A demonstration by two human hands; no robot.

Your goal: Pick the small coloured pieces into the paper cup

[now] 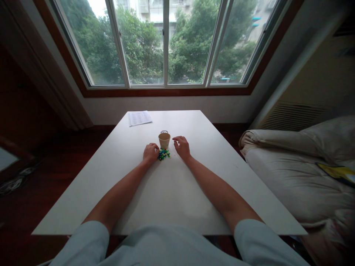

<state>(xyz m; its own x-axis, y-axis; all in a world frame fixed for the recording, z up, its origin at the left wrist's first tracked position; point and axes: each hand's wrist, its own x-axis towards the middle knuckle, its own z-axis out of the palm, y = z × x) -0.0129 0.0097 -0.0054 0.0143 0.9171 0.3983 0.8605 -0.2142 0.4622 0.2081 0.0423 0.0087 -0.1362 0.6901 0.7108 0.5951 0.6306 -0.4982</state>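
Resting on the white tabletop [172, 192], both hands are lying close to a small pile of coloured pieces [164, 154]. The left hand [151, 152] is curling into a loose fist with the knuckles up, and it is touching the left edge of the pile. Whether its fingers are pinching a piece I cannot tell, because they are hidden under the hand. The right hand [182, 147] is lying to the right of the pile, a little apart from it, with the fingers loosely apart and slightly bent, and it is holding nothing. A paper cup [164, 140] is standing upright just behind the pile, between the two hands. The pieces are blue, green and yellow, and they are too small to tell their shape. Near the far edge a printed sheet of paper [139, 118] is lying flat. A wide window [166, 40] is showing green trees, and pale bedding [299, 173] is lying to the right of the tabletop.
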